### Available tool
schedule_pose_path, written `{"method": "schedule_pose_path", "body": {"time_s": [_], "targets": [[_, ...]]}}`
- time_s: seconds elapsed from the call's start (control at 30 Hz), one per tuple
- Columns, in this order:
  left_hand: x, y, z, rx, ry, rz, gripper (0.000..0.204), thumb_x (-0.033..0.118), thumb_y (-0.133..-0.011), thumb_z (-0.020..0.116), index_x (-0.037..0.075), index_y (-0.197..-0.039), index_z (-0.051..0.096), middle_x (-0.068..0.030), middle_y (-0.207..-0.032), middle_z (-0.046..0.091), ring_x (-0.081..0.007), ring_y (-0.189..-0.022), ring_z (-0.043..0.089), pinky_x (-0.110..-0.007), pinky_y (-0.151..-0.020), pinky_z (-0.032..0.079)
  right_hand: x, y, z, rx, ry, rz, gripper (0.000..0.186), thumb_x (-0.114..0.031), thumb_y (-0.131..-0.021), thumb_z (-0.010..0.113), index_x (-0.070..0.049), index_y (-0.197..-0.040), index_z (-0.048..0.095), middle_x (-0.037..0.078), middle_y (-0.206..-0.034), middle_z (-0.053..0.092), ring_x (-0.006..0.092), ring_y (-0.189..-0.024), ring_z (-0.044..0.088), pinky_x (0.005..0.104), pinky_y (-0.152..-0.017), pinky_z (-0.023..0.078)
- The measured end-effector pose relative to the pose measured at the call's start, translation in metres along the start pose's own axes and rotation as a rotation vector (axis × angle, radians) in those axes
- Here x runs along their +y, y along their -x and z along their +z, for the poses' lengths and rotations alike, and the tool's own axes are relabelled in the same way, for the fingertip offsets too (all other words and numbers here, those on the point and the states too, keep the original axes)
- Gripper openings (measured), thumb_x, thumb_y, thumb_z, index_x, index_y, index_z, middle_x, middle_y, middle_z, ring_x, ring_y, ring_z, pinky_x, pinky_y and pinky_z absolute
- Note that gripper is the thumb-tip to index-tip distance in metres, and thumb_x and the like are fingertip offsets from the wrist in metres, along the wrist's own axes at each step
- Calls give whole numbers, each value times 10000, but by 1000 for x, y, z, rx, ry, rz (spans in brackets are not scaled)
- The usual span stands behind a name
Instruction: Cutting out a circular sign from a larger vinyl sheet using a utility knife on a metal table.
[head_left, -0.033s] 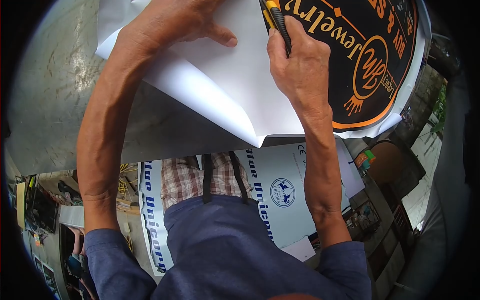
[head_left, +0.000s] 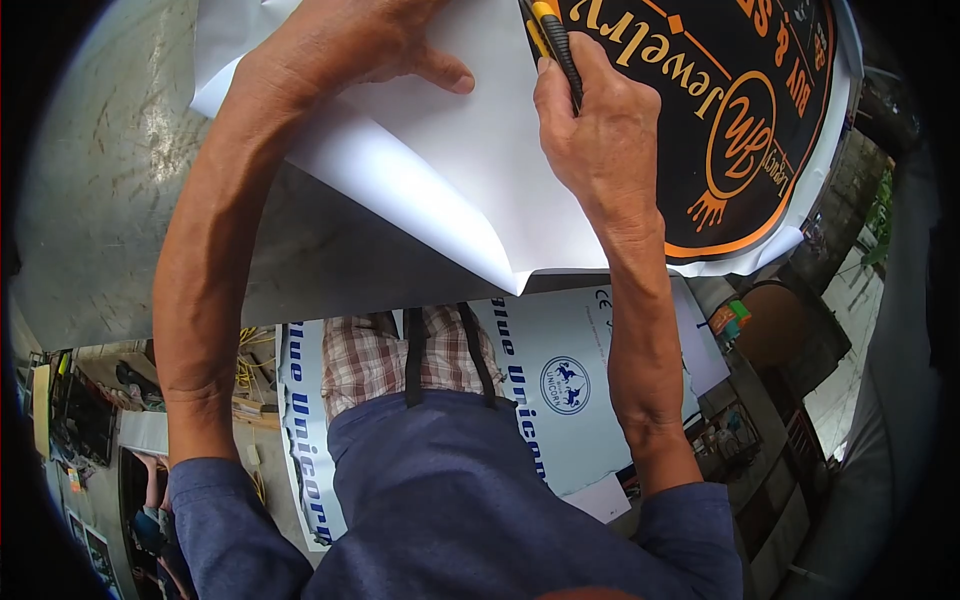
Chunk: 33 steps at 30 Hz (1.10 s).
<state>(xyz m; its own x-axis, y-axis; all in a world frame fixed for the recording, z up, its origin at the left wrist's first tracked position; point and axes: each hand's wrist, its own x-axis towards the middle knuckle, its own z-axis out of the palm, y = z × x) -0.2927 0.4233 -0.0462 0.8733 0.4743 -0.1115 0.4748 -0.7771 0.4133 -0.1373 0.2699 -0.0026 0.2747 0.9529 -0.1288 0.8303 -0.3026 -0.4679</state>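
My right hand (head_left: 605, 125) is closed round a yellow and black utility knife (head_left: 563, 62), which points away from me at the top. Its tip is out of the picture. Under it lies a large white sheet (head_left: 490, 150), with a round black print (head_left: 685, 165) edged in orange and bearing orange lettering to the right of the knife. My left hand (head_left: 365, 45) rests on the white part, thumb stretched out and apart; its other fingers are cut off by the upper edge. The sheet's near edge curls up and folds to a point.
A grey metal tabletop (head_left: 90, 190) carries the sheet. Below its near edge, a white printed board (head_left: 590, 430) stands or lies by my legs. Yellow cord (head_left: 250, 360) lies at the left. A person (head_left: 155, 520) shows at the lower left, and a round brown thing (head_left: 775, 325) at the right.
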Motion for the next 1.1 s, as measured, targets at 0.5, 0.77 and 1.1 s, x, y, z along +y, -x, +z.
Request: {"method": "schedule_pose_path", "body": {"time_s": [0.5, 0.77, 1.1], "targets": [[14, 4, -16, -34, 15, -32, 1248, 509, -565, 969, 183, -1605, 362, -157, -1702, 240, -456, -1570, 100, -643, -1273, 93, -5, -1, -4, -38, -17, 49, 152, -58, -938, 643, 23, -832, 572, 161, -601, 640, 284, -504, 681, 391, -498, 543], [11, 2, -11, 40, -7, 8, 1261, 514, -547, 973, 180, -1602, 369, -156, -1700, 248, -463, -1566, 117, -644, -1272, 101, -2, 4, -2, -24, -21, 48, 140, -56, -934, 644, 27, -844, 574, 165, -619, 650, 288, -521, 689, 396, -509, 550], [4, -9, 16, 49, -46, 31, 1273, 510, -540, 976, 182, -1605, 362, -157, -1700, 247, -469, -1563, 125, -645, -1271, 113, 5, 10, -3, -33, 17, 83, 109, -53, -930, 644, 28, -889, 585, 160, -643, 663, 292, -548, 704, 403, -528, 568]]}}
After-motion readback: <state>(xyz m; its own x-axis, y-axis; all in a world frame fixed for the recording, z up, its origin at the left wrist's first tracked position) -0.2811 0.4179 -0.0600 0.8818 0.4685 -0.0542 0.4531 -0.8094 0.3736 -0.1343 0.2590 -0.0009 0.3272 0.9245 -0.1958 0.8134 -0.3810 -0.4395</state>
